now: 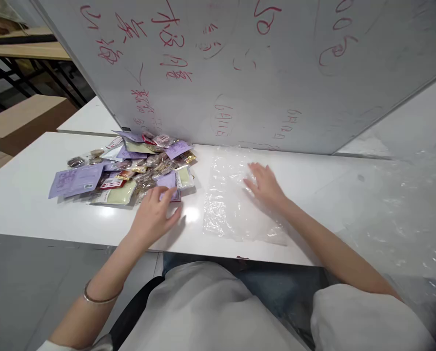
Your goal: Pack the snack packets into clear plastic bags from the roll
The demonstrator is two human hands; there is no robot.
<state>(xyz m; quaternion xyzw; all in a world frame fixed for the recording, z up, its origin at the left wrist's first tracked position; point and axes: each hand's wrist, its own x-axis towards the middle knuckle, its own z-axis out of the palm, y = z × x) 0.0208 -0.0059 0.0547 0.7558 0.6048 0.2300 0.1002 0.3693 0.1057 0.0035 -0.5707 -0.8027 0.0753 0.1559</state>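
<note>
My left hand (154, 212) is at the front right edge of a heap of small packets, its fingers apart and curved over a purple packet (166, 181). Whether the fingertips touch it I cannot tell. The heap mixes purple packets, a pale green packet (121, 193), red-and-white ones and clear bags of brown dried pieces (145, 184). To the right, a clear plastic bag (225, 204) lies flat on the white table (192, 229). Over its upper right part is my right hand (265, 184), fingers spread, with nothing gripped.
Behind the table stands a whiteboard (203, 87) with red handwriting, its lower edge close to the packets. More crumpled clear plastic (397, 209) covers the right end. A cardboard box (24, 122) and a wooden desk (31, 48) are at the far left.
</note>
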